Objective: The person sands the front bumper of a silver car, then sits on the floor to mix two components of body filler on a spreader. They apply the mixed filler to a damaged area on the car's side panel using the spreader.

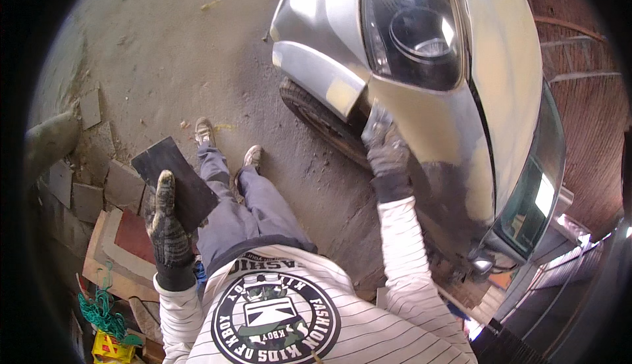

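My left hand (pixel 168 229), in a knitted grey work glove, holds a flat dark rectangular sheet (pixel 174 179) out to my left, above the floor. My right hand (pixel 387 153), gloved the same way, grips a small flat metal scraper-like tool (pixel 376 123) and presses it against the silver car's front fender (pixel 428 133), just below the headlight (pixel 415 28). Beside my right hand the fender shows dull grey sanded and filled patches. The car's front tyre (pixel 316 117) sits just left of that hand. My legs and shoes (pixel 227 153) stand between the sheet and the tyre.
The concrete floor (pixel 171 54) is dusty. Broken tiles and flat boards (pixel 112 232) lie at the left, with a green cord (pixel 99 311) and a yellow object at the lower left. A brick wall (pixel 579 100) runs along the far side of the car.
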{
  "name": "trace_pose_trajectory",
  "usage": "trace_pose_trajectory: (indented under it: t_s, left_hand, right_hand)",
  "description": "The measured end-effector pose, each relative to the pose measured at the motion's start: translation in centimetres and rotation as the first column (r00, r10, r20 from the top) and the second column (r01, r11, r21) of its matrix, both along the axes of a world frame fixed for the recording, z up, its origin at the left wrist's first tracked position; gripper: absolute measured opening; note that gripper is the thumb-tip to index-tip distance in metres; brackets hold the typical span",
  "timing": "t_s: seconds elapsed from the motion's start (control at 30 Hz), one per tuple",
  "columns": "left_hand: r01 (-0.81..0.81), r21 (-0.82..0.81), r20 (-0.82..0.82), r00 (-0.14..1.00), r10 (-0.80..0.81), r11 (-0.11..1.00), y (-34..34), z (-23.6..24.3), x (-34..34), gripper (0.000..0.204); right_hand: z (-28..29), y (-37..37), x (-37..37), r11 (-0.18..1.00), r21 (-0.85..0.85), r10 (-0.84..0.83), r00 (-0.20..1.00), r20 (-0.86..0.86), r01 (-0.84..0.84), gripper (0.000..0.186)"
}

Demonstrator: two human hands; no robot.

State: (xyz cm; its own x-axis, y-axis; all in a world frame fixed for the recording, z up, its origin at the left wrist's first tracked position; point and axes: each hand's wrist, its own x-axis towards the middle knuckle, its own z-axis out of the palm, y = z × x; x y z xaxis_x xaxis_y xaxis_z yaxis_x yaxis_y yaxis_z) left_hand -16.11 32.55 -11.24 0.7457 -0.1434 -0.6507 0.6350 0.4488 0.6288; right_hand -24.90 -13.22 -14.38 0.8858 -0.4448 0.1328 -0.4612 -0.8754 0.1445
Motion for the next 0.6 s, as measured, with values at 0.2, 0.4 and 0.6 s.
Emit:
trace_pose_trajectory:
  t_s: [0.2, 0.4, 0.6]
  left_hand:
    - [-0.047, -0.093, -0.125, 0.992, 0.035, 0.995, -2.1, 1.7, -0.9, 0.031]
    - [-0.017, -0.09, -0.104, 0.995, 0.008, 0.996, -3.9, 2.7, -2.2, 0.031]
    - [-0.126, 0.072, -0.162, 0.977, 0.137, 0.989, -4.3, 2.2, -3.4, 0.025]
  right_hand:
    - [6.5, -0.9, 2.3, 0.938, 0.127, -0.278, 0.918, -0.281, 0.323, 0.05]
    - [1.8, 0.2, 4.3, 0.973, 0.109, -0.174, 0.956, -0.238, 0.205, 0.047]
    - [-1.3, -2.3, 2.5, 0.871, -0.302, 0.378, 0.921, -0.09, -0.387, 0.045]
